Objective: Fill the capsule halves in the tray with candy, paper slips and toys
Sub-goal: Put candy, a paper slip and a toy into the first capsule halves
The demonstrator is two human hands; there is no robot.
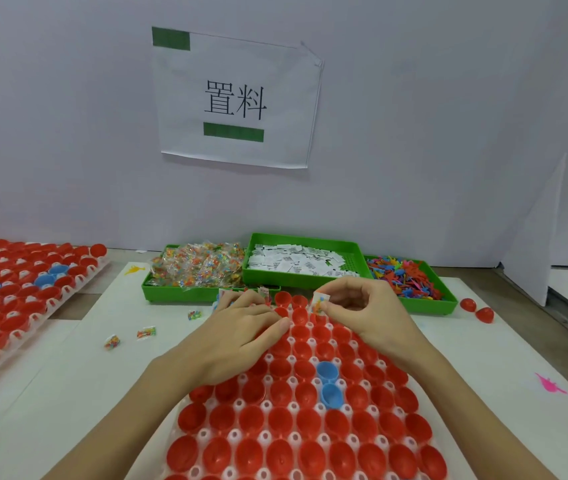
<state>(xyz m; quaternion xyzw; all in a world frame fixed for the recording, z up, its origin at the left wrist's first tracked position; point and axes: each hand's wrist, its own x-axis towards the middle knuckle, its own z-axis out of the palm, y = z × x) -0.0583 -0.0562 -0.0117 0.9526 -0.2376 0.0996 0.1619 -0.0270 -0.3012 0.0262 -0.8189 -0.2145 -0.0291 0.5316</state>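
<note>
Right grip (355,306) pinching a candy packet (320,303) over the far capsule halves (301,315); left grip (241,327) clutching what look like more packets (263,292) above the tray (268,405). Nearly all visible halves bare, so barely begun: candy (199,265), slips (296,261), toys (403,277) waiting in green bins beyond. Wall sign (235,102) reading "置料".
</note>
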